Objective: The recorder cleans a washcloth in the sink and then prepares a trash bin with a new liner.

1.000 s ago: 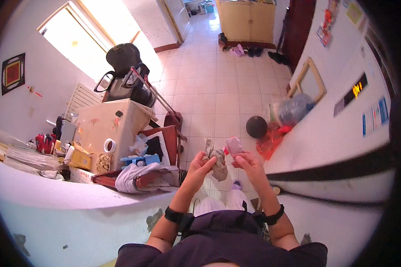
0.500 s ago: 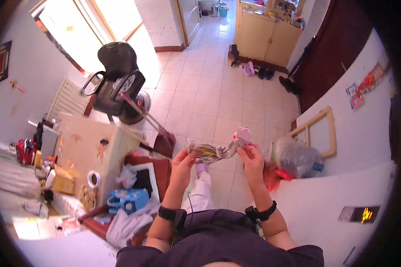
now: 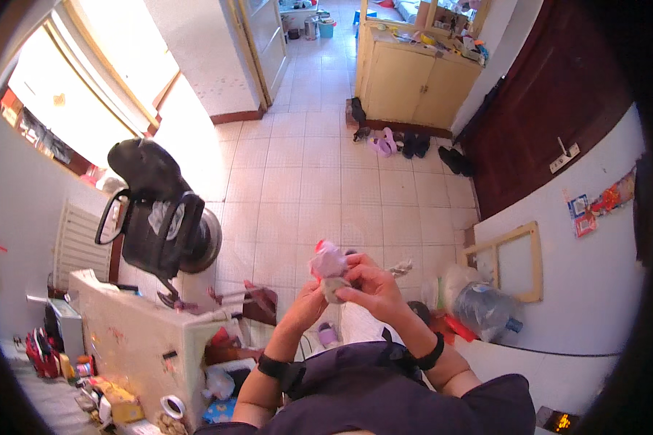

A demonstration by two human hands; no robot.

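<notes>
My two hands are close together in front of my body, both closed on a soft, bunched grey patterned cloth (image 3: pixel 334 291). My left hand (image 3: pixel 307 309) pinches its left side from below. My right hand (image 3: pixel 374 288) grips it from the right, fingers curled over it. A pink piece with a red edge (image 3: pixel 329 261) sticks up above the fingers, against the cloth. Past the right hand a twisted, light, patterned cloth end (image 3: pixel 401 268) pokes out; whether it belongs to the same piece is hidden by the fingers.
A black swivel chair (image 3: pixel 156 217) stands at the left, beyond a pale cabinet (image 3: pixel 138 319). A long-handled dustpan (image 3: pixel 260 301) is on the tiled floor. Large plastic bottles (image 3: pixel 482 308) and a wooden frame (image 3: pixel 519 261) lean at the right. Shoes (image 3: pixel 406 143) line the far cupboard (image 3: pixel 413 80).
My hands have come together from a spread hold, and the stretched cloth is now bunched between them. The pink piece has moved left. The view has shifted, bringing more of the far room in.
</notes>
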